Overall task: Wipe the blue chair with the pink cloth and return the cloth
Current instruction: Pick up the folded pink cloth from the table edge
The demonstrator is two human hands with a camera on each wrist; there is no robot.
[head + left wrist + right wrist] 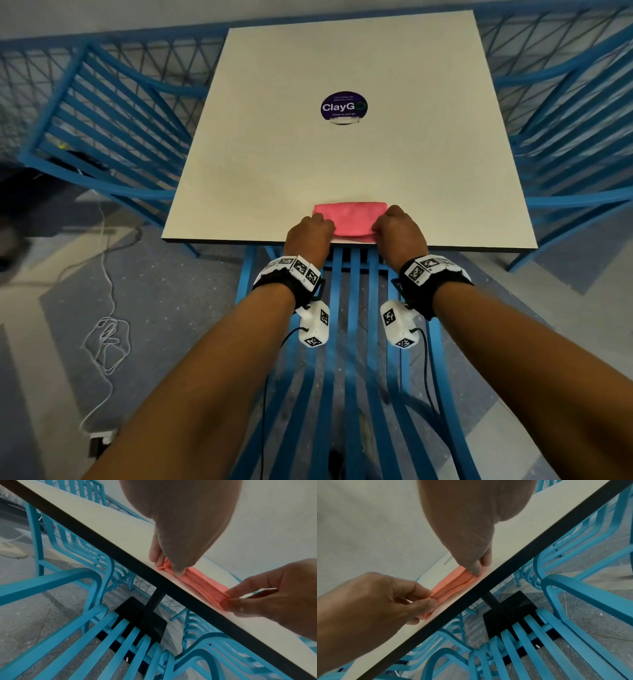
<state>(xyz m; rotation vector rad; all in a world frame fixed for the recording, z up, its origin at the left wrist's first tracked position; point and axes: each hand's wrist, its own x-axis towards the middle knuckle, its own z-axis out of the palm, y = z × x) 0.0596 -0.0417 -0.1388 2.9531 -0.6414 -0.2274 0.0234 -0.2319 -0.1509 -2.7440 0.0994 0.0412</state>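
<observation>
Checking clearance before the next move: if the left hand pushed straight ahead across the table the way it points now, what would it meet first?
The pink cloth it already pinches; beyond that, bare table, with the ClayGo sticker off to the right, judging roughly. Left hand.

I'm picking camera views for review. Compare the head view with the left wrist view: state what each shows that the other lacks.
Only the head view shows the round purple sticker on the table, the white cable on the floor and both wrist bands.

Only the left wrist view shows the table's black pedestal base and the cloth's stacked folds.

Both show the left hand and right hand pinching the pink cloth at the near table edge above the blue chair.
</observation>
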